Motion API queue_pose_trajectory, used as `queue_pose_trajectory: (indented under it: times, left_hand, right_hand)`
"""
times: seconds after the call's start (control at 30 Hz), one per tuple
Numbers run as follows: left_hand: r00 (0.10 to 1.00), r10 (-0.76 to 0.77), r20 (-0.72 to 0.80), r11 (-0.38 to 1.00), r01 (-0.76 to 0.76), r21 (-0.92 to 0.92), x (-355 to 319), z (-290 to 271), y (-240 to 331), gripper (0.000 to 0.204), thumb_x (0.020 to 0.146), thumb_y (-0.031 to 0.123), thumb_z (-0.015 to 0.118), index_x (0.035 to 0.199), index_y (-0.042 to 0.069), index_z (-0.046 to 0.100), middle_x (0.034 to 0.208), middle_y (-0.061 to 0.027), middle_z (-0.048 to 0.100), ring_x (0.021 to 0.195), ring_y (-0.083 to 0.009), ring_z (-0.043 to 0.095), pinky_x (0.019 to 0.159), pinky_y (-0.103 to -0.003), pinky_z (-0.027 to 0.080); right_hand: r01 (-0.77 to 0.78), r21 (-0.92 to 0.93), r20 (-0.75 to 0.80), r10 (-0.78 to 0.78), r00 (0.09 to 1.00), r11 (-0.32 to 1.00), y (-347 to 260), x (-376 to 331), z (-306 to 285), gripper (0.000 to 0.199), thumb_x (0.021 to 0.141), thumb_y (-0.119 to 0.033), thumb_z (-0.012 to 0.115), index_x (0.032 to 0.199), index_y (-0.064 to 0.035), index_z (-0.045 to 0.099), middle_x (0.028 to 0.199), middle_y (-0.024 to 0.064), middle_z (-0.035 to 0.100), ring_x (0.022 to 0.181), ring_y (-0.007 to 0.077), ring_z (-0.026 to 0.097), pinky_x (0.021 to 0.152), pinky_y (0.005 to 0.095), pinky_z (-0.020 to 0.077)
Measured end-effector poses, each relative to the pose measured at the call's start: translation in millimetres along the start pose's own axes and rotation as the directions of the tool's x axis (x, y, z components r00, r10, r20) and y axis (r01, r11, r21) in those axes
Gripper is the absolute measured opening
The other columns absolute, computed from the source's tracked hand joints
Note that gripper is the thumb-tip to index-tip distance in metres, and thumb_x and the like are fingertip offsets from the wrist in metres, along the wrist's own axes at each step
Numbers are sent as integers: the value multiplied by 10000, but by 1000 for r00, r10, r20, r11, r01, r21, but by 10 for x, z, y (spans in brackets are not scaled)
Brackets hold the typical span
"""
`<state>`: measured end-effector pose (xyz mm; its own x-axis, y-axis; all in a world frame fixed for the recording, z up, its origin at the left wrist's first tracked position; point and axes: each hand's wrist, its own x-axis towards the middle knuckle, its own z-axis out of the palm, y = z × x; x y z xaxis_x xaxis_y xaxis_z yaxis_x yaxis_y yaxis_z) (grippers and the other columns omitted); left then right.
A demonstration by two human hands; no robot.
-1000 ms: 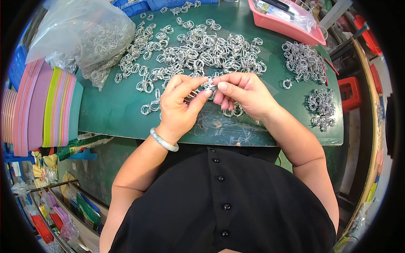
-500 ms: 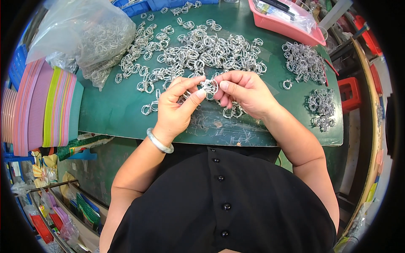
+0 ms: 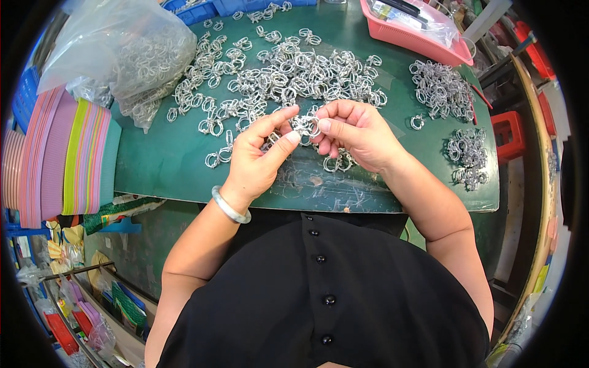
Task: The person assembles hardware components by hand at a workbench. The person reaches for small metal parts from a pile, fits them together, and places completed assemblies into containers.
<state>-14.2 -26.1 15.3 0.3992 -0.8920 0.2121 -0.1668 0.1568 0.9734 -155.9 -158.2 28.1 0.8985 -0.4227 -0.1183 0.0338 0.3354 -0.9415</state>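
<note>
Over the near middle of the table, both my hands meet at a small double-wire hose clamp of silvery metal. My right hand pinches its right side between thumb and forefinger, the other fingers curled beneath. The thumb of my left hand touches the clamp's left side, while the forefinger arches just above it. Another bit of wire shows in the curl of my left fingers, partly hidden. Just beyond my hands spreads a large loose heap of similar clamps. A few more clamps lie below my right fingers.
A clear plastic bag of clamps stands at the far left, beside stacked coloured baskets. On the right lie a darker clamp pile and a smaller one. A pink basket sits at the far right, near a red stool.
My left forefinger has lifted slightly away from the clamp, and the clamp has turned a little between my fingers. My right hand has hardly moved.
</note>
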Motion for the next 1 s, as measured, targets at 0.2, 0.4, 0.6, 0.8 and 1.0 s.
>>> queue_pose_trajectory:
  times: [0.2, 0.4, 0.6, 0.8, 1.0]
  left_hand:
    - [971, -237, 16, 959, 237, -155, -32, -34, 27, 156, 854, 118, 559, 978, 36, 607, 772, 15, 549, 630, -40, 492, 488, -158, 367]
    - [939, -335, 75, 904, 343, -255, -20, -13, 64, 164, 879, 202, 546, 834, 51, 589, 712, 9, 555, 599, -47, 490, 463, -162, 351]
    - [940, -336, 59, 917, 341, -206, -8, 13, 52, 169, 884, 210, 541, 832, 56, 586, 688, 14, 550, 576, -40, 478, 454, -163, 348]
    - [994, -98, -48, 994, 96, -42, -26, 24, -44, 145, 858, 119, 568, 971, 32, 595, 690, 27, 542, 564, -23, 461, 473, -148, 352]
    - [999, -38, -7, 998, 38, 55, -40, -12, -36, 228, 834, 63, 580, 1057, 15, 587, 746, 31, 514, 582, -17, 435, 506, -147, 348]
  right_hand:
    - [39, -16, -40, -39, 998, 999, 8, 1, 1, 159, 840, -121, 585, 929, 9, 563, 753, 73, 626, 605, 89, 574, 534, 202, 462]
    - [72, -138, -74, -83, 994, 988, 18, -20, 43, 154, 824, -116, 603, 922, -5, 563, 751, 41, 613, 635, 79, 577, 555, 205, 460]
    - [147, -226, -18, -155, 988, 963, 70, -27, 35, 131, 824, -44, 585, 946, -4, 559, 806, 16, 597, 692, 72, 578, 607, 198, 469]
    - [282, -272, 35, -284, 958, 920, 148, 5, 17, 151, 801, -5, 599, 947, 3, 565, 830, 10, 591, 753, 52, 552, 674, 194, 459]
    - [307, -211, 54, -303, 952, 928, 125, 5, 39, 190, 803, 16, 584, 986, 2, 540, 881, 21, 578, 799, 64, 548, 714, 201, 455]
